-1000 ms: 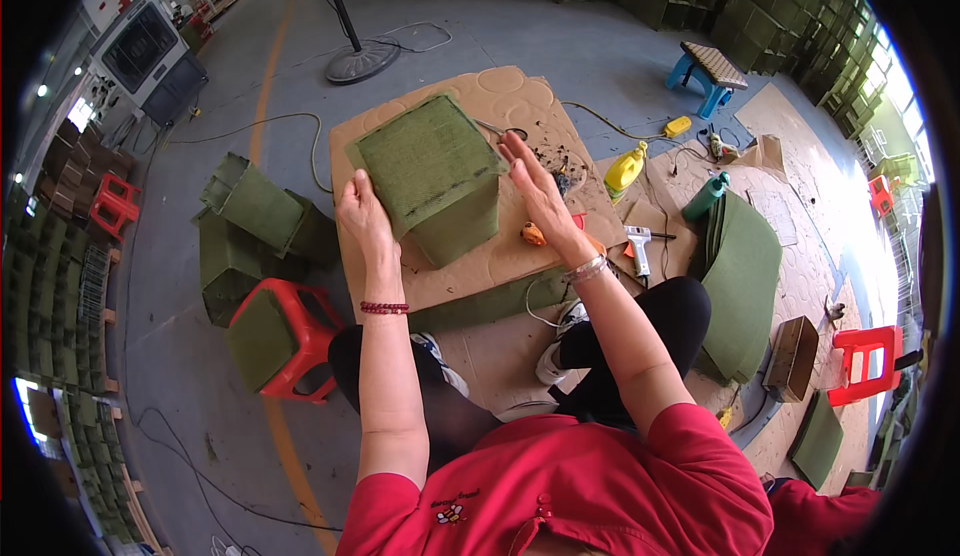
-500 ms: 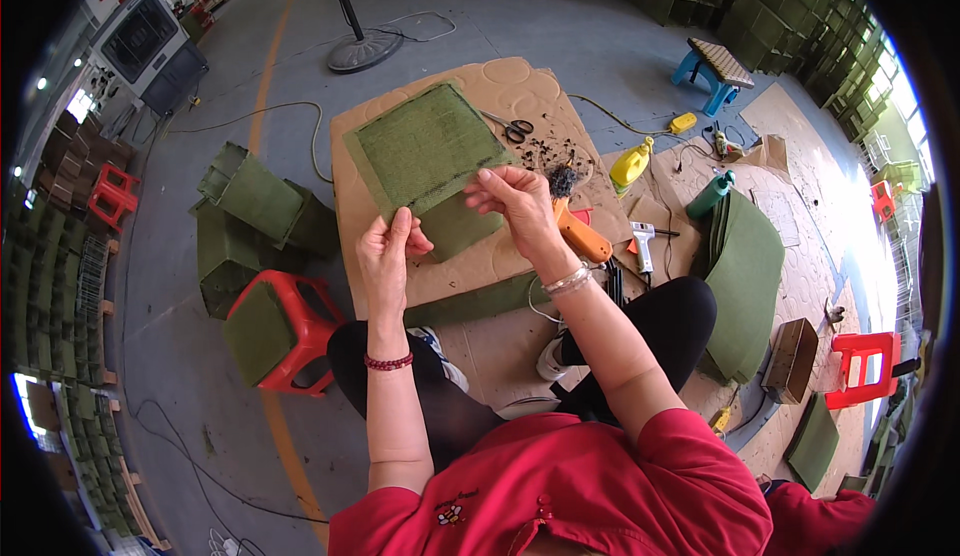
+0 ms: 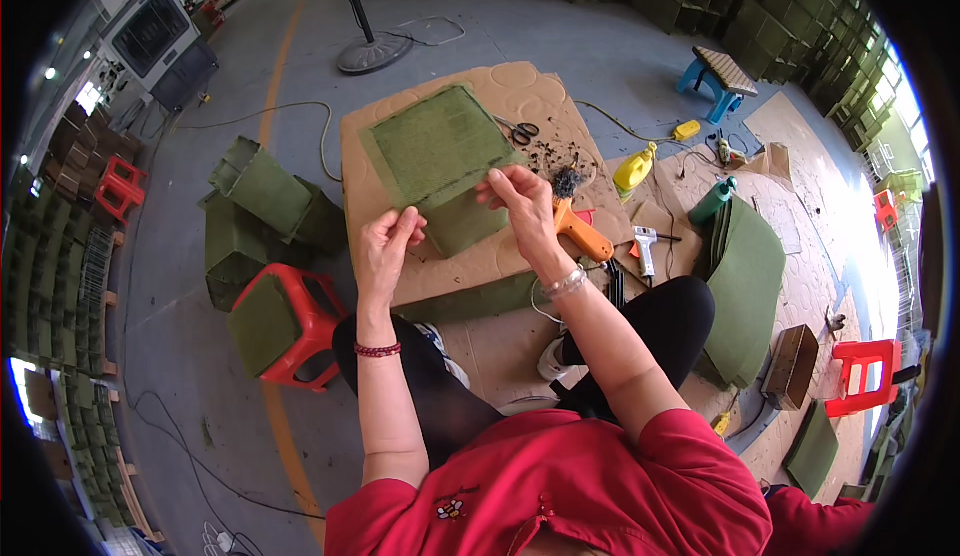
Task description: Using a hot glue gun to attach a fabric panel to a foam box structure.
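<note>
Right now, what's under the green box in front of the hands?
Brown cardboard shows around the green box, which appears to stand on it. The patch directly beneath is covered, so anything there cannot be seen.

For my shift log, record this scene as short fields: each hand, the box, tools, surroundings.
Left hand: fingertips at the near edge of the green box's top; contact unclear
Right hand: fingertips near that edge, farther right; contact unclear
Box: flat panel uppermost, over brown cardboard
Tools: scissors, orange-handled brush, white glue gun
Surroundings: yellow bottle, green bottle, red stool
</note>
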Motion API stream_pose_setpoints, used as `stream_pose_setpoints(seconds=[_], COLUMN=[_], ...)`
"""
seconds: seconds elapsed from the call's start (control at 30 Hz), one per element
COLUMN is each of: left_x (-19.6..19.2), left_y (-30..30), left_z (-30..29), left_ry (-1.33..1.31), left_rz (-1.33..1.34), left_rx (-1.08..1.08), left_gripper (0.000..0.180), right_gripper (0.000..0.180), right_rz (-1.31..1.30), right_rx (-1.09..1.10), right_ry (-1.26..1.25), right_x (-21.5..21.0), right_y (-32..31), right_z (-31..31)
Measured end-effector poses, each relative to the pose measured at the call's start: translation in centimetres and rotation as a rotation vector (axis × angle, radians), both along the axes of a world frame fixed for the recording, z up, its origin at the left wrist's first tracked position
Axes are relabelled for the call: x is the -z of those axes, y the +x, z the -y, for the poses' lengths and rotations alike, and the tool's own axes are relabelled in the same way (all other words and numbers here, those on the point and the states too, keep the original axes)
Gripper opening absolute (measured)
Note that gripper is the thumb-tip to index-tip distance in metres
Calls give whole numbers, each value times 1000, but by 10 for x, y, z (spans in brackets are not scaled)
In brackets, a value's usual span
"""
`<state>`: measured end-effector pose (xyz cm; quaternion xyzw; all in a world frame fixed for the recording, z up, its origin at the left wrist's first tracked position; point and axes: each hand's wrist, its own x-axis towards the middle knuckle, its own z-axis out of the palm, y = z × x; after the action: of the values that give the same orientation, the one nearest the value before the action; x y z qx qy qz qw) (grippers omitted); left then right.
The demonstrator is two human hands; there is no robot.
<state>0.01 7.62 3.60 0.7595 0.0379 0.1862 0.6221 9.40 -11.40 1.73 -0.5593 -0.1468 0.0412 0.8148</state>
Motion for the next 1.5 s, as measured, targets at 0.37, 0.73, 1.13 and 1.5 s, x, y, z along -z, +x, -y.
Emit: stream_pose_setpoints(seconds=[0.37, 0.73, 1.13, 1.5], left_x=[-19, -32, -28, -18], left_y=[58, 32, 32, 36], left_z=[-35, 31, 32, 36], left_ry=[661, 1426, 1332, 1283], left_rz=[180, -27, 38, 69], left_rx=[-15, -446, -418, -460], left_gripper=[67, 63, 61, 69], right_gripper=[46, 57, 73, 67], right_rz=[2, 165, 499, 580], right_rx=[65, -41, 136, 312], right_ry=[-179, -55, -234, -496], right_x=[60, 24, 15, -59], right_y=[17, 89, -20, 55], right_z=[-14, -23, -51, -50])
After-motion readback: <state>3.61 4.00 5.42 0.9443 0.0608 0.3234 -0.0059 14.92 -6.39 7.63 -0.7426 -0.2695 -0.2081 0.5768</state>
